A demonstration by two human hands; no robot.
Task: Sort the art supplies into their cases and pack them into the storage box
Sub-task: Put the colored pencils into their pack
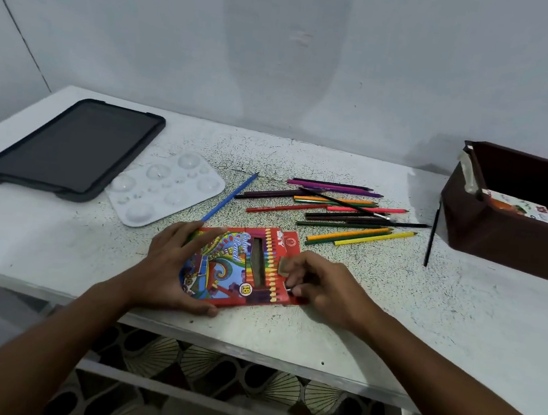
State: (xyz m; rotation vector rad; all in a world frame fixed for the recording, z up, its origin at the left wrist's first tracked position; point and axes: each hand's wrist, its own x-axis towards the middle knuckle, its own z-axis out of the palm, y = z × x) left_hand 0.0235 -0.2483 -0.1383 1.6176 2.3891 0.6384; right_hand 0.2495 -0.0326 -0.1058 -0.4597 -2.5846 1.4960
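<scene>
The pencil box [244,266] lies flat near the front edge of the table [389,325], its long axis running left to right with the opening flap at the right end. The left hand [169,263] holds the left end of the box, fingers across the top edge and thumb along the near edge. The right hand [321,289] is at the open right end, fingers curled round something small and dark at the box mouth; what it grips cannot be identified with certainty, though a pencil tip is the likely reading.

The loose coloured pencils [344,212] lie beyond the box, far and to the right of it, most with their long axes roughly left to right, in line with the box. The right hand is the nearer hand to this pile. One blue pencil [230,198] lies diagonally, apart from the pile, with its near end at the left hand's fingertips. A black brush [432,233] lies alone, pointing near to far, beside the storage box [503,242] at the far right.

The storage box is cut off by the frame's right edge; a printed carton inside is partly visible. The contents of the pencil box are hidden.
</scene>
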